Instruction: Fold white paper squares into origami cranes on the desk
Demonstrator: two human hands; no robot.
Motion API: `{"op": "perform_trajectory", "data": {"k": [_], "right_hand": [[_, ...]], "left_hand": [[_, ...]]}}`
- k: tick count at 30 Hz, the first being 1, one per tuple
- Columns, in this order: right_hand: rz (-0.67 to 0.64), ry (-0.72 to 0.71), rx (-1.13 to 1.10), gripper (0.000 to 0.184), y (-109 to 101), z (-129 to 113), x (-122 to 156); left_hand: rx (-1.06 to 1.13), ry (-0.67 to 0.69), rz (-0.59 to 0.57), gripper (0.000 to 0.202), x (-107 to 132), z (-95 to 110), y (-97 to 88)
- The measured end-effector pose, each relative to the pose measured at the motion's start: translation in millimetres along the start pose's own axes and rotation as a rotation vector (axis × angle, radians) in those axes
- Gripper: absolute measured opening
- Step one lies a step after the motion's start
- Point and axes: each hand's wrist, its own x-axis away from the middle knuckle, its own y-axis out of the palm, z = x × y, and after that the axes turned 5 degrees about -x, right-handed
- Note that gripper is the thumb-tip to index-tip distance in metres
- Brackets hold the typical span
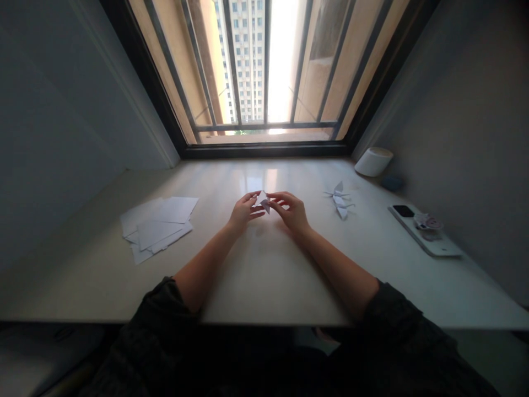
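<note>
Between my two hands, a little above the white tabletop (264, 275), is a small folded white paper piece (263, 201) with pointed tips. My left hand (243, 211) pinches its left side, the lower fingers stretched out beneath it. On the other side, the thumb and fingertips of my right hand (292, 211) close on its right edge. The finer folds are too small to make out. Two finished-looking white paper cranes (339, 201) lie to the right of my right hand. Farther left of my left hand is a loose pile of white paper sheets (159, 226).
A white cylindrical object (374, 161) stands tilted in the back right corner, with a dark bluish item (392, 182) beside it. Along the right wall lies a white phone-like slab (444, 248) with a small clear-and-pink object (428, 223) on it. A barred window (264, 150) bounds the back.
</note>
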Motion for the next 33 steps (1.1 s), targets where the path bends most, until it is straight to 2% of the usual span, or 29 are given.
{"op": "perform_trajectory", "data": {"k": [5,8,15,20,23,25,29,33], "right_hand": [[0.008,0.02,0.028,0.038,0.2,3.5,0.0],[0.012,0.046,0.031,0.036,0.4,6.3,0.2],[0.034,0.117,0.039,0.033,0.5,5.9,-0.2],[0.067,0.138,0.081,0.027,-2.4,2.2,-0.7],[0.092,0.127,0.127,0.026,-3.8,2.1,0.0],[0.104,0.1,0.166,0.025,-4.3,1.8,0.5],[0.087,0.015,0.238,0.025,-4.5,0.8,0.2],[0.061,-0.016,0.158,0.03,-2.8,0.8,-0.6]], "left_hand": [[-0.052,0.024,-0.004,0.028,1.1,0.3,2.0],[-0.101,0.058,-0.024,0.029,1.0,-1.2,2.2],[-0.259,0.209,-0.064,0.032,-2.6,-7.7,-1.0],[-0.444,0.409,0.003,0.045,-1.7,-6.1,-3.4],[-0.634,0.569,-0.057,0.058,7.2,0.0,-1.8],[-0.758,0.632,-0.049,0.066,13.5,3.3,0.9],[-0.635,0.531,-0.003,0.047,16.9,3.6,5.7],[-0.526,0.503,-0.001,0.039,10.6,-0.2,4.8]]}}
